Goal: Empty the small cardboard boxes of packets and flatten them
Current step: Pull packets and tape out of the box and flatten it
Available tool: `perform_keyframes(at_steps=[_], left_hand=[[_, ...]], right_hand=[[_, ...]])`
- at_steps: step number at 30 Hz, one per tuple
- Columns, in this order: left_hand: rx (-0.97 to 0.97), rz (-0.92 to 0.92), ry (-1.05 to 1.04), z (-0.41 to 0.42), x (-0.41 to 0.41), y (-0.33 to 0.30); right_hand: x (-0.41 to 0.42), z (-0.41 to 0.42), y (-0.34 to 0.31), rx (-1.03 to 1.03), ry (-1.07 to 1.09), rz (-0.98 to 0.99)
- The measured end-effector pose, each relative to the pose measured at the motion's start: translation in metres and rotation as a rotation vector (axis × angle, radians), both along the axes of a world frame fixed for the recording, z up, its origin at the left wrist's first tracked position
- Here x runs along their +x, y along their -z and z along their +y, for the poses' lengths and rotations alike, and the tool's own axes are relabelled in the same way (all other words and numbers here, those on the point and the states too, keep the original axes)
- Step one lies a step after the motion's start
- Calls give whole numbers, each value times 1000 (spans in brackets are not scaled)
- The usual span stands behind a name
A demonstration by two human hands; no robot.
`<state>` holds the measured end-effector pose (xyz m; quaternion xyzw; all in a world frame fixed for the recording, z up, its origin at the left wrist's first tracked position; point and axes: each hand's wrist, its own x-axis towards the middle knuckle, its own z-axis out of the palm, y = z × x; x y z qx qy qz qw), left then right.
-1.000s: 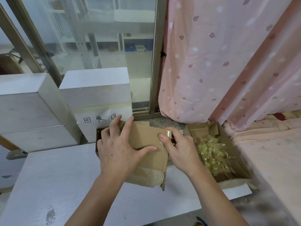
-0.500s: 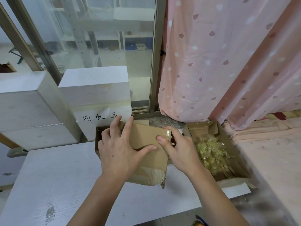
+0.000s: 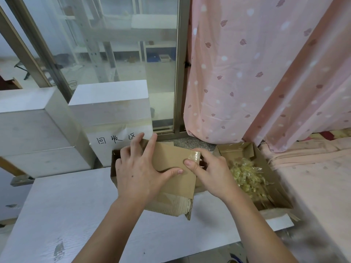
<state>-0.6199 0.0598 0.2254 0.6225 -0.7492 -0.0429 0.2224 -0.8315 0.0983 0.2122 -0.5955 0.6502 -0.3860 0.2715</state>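
At the centre of the frame we have both hands on a flattened cardboard box (image 3: 171, 164), which lies over an open brown carton (image 3: 114, 168) at the far edge of the white bench (image 3: 76, 215). Our left hand (image 3: 140, 173) presses down on it with fingers spread wide and straight, thumb pointing right. Our right hand (image 3: 210, 171) pinches the box's taped right edge between thumb and curled fingers. Just right of it, a second open box (image 3: 269, 168) holds a heap of clear yellowish packets (image 3: 247, 175). In the upper right hangs a pink curtain (image 3: 256, 73); a white block (image 3: 114, 118) with handwritten characters stands behind the carton.
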Motion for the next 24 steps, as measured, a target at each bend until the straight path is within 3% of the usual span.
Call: perform_keyframes(at_steps=[7, 12, 24], left_hand=[[36, 4, 10, -3, -1, -5], [10, -16, -2, -5, -2, -3], [-18, 12, -3, -8, -7, -4]], right_hand=[[-1, -2, -2, -33, 34, 32], [-8, -5, 2, 87, -47, -5], [0, -10, 1, -135, 92, -2]])
